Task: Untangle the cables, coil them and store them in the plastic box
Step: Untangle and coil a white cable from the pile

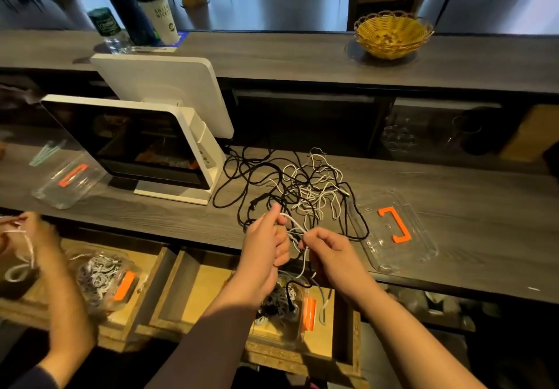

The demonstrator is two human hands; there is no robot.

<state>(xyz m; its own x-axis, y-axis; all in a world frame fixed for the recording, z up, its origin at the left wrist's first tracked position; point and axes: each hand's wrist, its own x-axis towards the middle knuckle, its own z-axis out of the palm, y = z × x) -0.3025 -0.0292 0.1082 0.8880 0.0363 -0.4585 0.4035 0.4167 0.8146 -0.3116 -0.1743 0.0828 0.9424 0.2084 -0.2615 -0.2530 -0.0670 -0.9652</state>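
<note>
Untangling is under way. The left hand [266, 242] and the right hand [328, 249] each pinch one white cable [295, 222] pulled from the tangle [296, 189] of black and white cables on the table [453, 195]. Next, I judge, it must be drawn free and coiled. One plastic box [281, 307] with coils sits in the drawer below; one clear lid [396, 231] lies right of the tangle.
</note>
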